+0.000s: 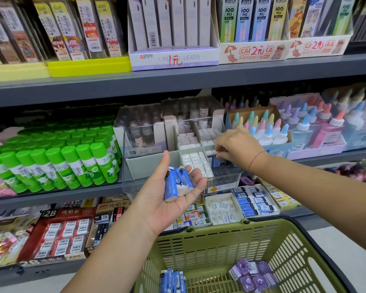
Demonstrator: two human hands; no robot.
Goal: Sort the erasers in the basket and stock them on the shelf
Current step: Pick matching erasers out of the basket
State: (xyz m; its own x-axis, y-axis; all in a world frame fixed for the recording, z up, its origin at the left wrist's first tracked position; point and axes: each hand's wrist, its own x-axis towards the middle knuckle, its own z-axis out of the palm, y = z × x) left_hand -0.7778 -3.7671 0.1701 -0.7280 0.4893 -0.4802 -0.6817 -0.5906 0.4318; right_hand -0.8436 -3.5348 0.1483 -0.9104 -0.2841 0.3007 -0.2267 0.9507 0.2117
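Observation:
My left hand [167, 199] is palm up in front of the middle shelf, cradling a few blue-sleeved erasers [176, 182] with the thumb raised. My right hand [235, 148] reaches into the clear acrylic bin [135, 182] and pinches one blue-sleeved eraser [216, 162], standing it in the bin's front right compartment beside rows of white erasers [197, 161]. Below me the green basket [220, 233] holds more blue erasers [172, 281] at its near left and purple-wrapped erasers [254, 275] at its right.
Green glue sticks [57, 159] fill the shelf left of the bin, and pastel-capped glue bottles [304, 127] stand to its right. Pencil lead boxes [173, 39] line the upper shelf. Boxed erasers [254, 204] and red 2B eraser packs [61, 235] sit on the lower shelf.

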